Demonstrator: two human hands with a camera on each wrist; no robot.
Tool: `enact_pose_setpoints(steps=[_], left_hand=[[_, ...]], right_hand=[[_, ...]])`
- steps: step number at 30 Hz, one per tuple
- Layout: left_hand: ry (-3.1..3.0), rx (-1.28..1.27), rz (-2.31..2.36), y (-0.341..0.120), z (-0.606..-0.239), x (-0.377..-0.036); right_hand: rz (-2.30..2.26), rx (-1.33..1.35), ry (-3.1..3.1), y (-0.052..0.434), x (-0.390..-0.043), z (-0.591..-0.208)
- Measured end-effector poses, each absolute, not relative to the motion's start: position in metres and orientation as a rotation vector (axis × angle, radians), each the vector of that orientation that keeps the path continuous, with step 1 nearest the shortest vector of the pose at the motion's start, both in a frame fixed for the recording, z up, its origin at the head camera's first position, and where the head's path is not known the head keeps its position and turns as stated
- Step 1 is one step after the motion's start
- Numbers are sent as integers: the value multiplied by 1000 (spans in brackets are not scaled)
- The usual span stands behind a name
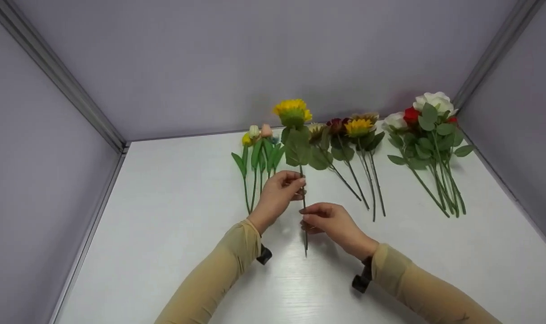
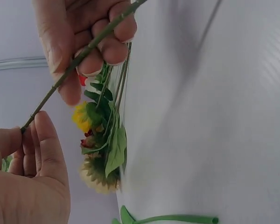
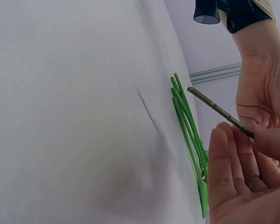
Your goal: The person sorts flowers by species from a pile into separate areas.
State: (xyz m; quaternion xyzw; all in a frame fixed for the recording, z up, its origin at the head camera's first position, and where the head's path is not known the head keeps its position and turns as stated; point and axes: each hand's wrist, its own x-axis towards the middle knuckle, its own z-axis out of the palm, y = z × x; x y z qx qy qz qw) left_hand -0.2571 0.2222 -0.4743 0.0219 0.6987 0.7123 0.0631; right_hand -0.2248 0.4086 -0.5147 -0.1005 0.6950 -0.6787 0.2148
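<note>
A single yellow sunflower with broad green leaves is held upright above the table. My left hand pinches its stem just below the leaves. Lower on the same stem, my right hand pinches it between thumb and fingers. In the left wrist view the stem runs slantwise from the left hand past the right hand's fingers. The stem's cut end sticks out beyond the right hand in the right wrist view.
Tulips lie behind the left hand, on the white table. To the right lie several stems, including another sunflower and dark red blooms. White and red roses are at far right. Grey panels enclose the table.
</note>
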Motion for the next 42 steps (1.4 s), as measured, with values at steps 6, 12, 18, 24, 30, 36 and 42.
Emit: enact_pose_setpoints(steps=[6,12,18,24,30,36,42], left_hand=[[2036,63,2217,228,-476,-256],[2024,33,2229,229,-477,-254],[2040,83,2209,233,-480,-255],[2387,321,1800,238,-481,-253],[2785,665,1049,242,-488,-246],[2859,858,737,248,-500,-241],[2849,932,659,255,-507,-238]], right_hand=[[-1909,-217,1969,410,-222,-515],[-1932,-194,1986,410,-223,-516],[-1967,-137,2014,413,-226,-518],[-1894,-148,2167,430,-236,-515],[-1667,-185,2434,473,-256,-501],[-1221,-232,2788,521,-265,-497],[-978,-278,2877,537,-266,-509]])
